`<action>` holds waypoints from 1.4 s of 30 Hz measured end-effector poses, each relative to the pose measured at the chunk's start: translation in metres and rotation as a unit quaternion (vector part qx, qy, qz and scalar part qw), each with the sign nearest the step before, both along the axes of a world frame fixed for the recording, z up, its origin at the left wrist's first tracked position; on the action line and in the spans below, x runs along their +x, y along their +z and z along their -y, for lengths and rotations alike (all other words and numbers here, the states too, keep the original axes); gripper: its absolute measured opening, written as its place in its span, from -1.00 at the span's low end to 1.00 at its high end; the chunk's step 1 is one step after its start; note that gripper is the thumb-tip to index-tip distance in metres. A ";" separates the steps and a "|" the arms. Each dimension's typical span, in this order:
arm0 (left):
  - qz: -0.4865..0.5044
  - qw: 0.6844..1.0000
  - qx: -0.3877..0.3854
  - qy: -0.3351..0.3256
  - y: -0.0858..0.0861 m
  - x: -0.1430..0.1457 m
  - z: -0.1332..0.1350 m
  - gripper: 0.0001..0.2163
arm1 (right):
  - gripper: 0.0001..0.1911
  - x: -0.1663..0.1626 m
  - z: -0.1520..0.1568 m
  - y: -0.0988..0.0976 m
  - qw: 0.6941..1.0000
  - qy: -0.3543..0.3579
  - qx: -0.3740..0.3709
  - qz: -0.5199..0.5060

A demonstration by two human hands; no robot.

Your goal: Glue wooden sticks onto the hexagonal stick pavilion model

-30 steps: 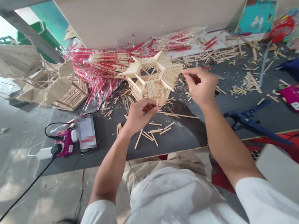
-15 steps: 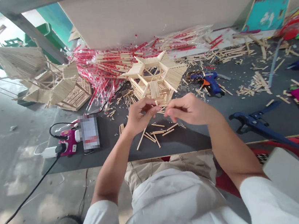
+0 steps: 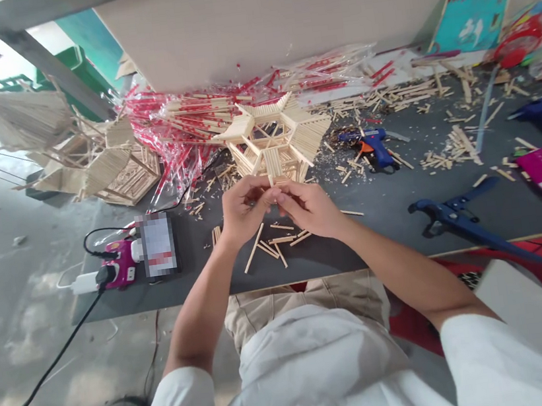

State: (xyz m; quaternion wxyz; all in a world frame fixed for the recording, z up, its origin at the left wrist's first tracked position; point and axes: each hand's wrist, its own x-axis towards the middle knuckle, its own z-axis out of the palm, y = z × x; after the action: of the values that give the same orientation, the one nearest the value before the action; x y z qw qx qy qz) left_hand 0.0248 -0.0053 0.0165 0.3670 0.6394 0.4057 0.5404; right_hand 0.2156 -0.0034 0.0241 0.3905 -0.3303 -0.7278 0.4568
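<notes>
My left hand is closed in a pinch on a short wooden stick, whose pale end stands up above the fingertips. Against it, my right hand has its thumb and fingers pressed together. The tips of both hands meet, and what the right fingers hold is hidden. Just beyond the hands stands a model made of wooden sticks, with a star-shaped flared roof and an open centre. Nearer my body, several loose cut sticks lie on the dark tabletop.
Right of the model lies a blue glue gun, and a dark blue cutter sits near the front edge. A phone and purple power strip are at left. Behind are bagged sticks; a larger stick model stands left.
My right hand has moved left and its fingertips now meet those of my left hand. The whole view has shifted slightly.
</notes>
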 end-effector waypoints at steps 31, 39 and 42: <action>-0.289 0.922 0.192 0.173 -0.001 0.004 0.001 -0.67 | -0.51 -0.006 -0.016 -0.004 0.906 -0.105 -0.317 -0.260; -0.304 0.923 0.175 0.159 0.000 0.004 0.002 -0.66 | -0.49 -0.005 -0.017 -0.004 0.901 -0.108 -0.330 -0.260; -0.305 0.922 0.180 0.158 0.000 0.004 0.002 -0.66 | -0.50 -0.006 -0.017 -0.004 0.896 -0.104 -0.338 -0.268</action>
State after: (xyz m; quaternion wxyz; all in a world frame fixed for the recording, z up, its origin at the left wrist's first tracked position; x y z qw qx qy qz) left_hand 0.0291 -0.0070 0.0162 0.0144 0.7563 0.4897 0.4336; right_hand 0.2100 0.0139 0.0201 0.4808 -0.3809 -0.3593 0.7033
